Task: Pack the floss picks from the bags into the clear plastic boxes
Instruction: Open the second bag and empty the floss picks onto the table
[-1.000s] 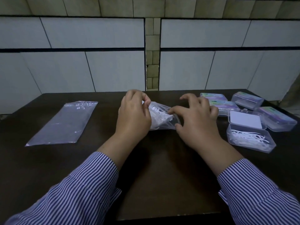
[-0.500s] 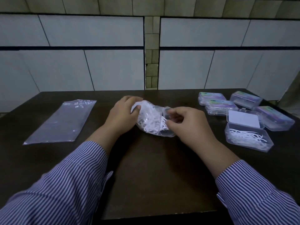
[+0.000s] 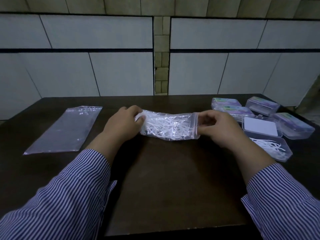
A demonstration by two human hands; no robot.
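A clear zip bag of white floss picks [image 3: 166, 126] lies stretched sideways across the middle of the dark table [image 3: 161, 187]. My left hand [image 3: 123, 122] grips its closed bottom end. My right hand [image 3: 219, 128] pinches the zip mouth on the right. To the right stands an open clear plastic box [image 3: 270, 148] with several white picks in it, its lid [image 3: 261, 126] tipped back.
An empty flat zip bag [image 3: 66, 129] lies at the table's left. Several closed clear boxes with purple labels [image 3: 263, 106] cluster at the back right, near the table's edge. A tiled wall rises right behind the table.
The bag was bunched up between my hands. Now it is pulled out lengthwise, my left hand at its bottom and my right hand moved right to its zip end.
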